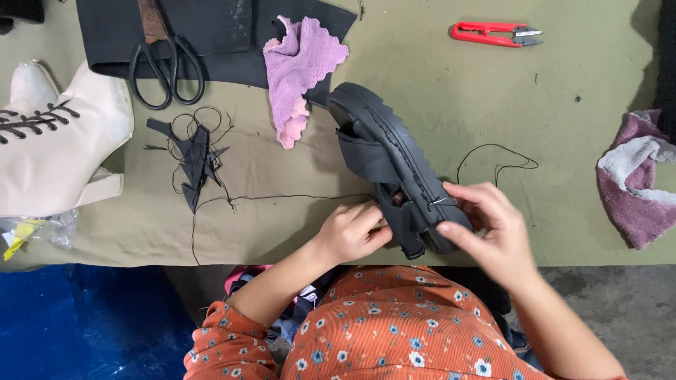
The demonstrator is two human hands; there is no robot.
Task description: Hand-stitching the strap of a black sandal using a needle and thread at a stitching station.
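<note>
A black sandal (pixel 384 151) with a thick ridged sole lies tilted on the olive table cover (pixel 422 77), toe pointing away. My left hand (pixel 352 231) grips its near end from the left, fingers curled at the strap. My right hand (pixel 486 222) holds the sole's near right edge, thumb and fingers pinching a thin needle at the seam. Black thread (pixel 282 197) runs left from the sandal across the table.
Black-handled scissors (pixel 165 67) rest on dark fabric at the back left. A purple cloth (pixel 299 67) lies behind the sandal. Red thread snips (pixel 493 33) sit far right, a white laced boot (pixel 56 141) far left, a maroon rag (pixel 637 179) at the right edge. Black scraps (pixel 193 158) lie left.
</note>
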